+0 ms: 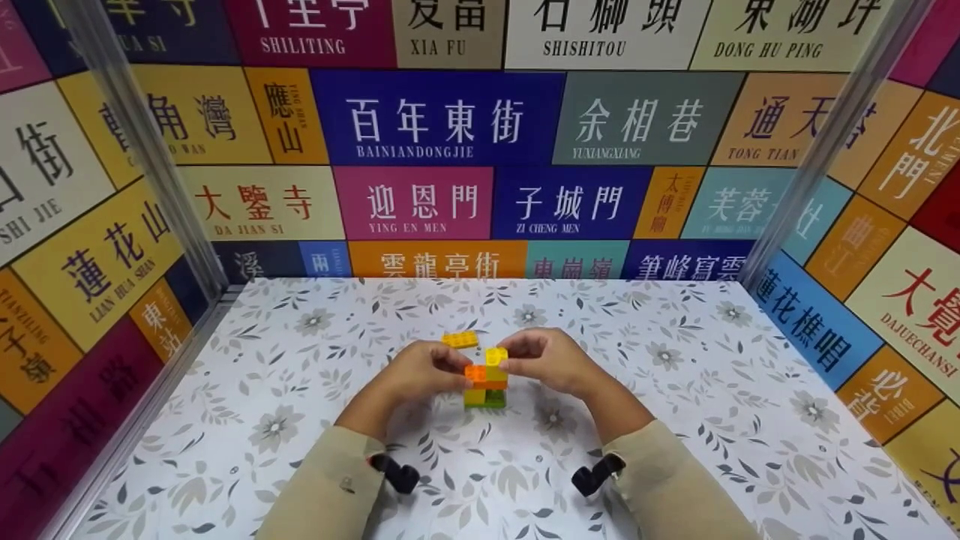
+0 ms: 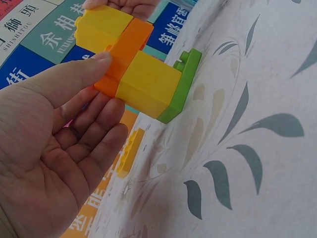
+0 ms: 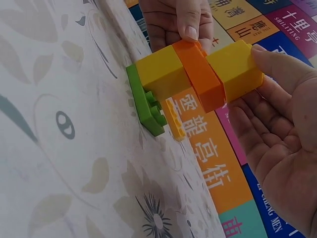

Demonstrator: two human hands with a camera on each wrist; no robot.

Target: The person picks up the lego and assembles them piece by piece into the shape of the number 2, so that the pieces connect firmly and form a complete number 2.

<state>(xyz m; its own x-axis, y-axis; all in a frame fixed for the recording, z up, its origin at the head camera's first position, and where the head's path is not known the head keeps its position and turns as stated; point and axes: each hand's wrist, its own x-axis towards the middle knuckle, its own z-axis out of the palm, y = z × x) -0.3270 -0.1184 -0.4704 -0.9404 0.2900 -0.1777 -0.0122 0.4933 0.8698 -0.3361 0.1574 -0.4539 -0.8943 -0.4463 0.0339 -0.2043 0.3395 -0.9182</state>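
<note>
A small block tower (image 1: 485,377) stands on the floral table (image 1: 675,450) between both hands. Its orange block (image 1: 475,373) is pinched by the left hand (image 1: 427,370), steadying the stack, while the top yellow block (image 1: 496,355) is pinched by the right hand (image 1: 550,360). A loose yellow plate (image 1: 460,340) lies just beyond the left hand.

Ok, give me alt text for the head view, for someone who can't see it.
Two hands, left hand and right hand, hold a small brick tower (green base, yellow, orange, yellow top) standing on a floral table. A loose yellow brick lies just behind.
</note>
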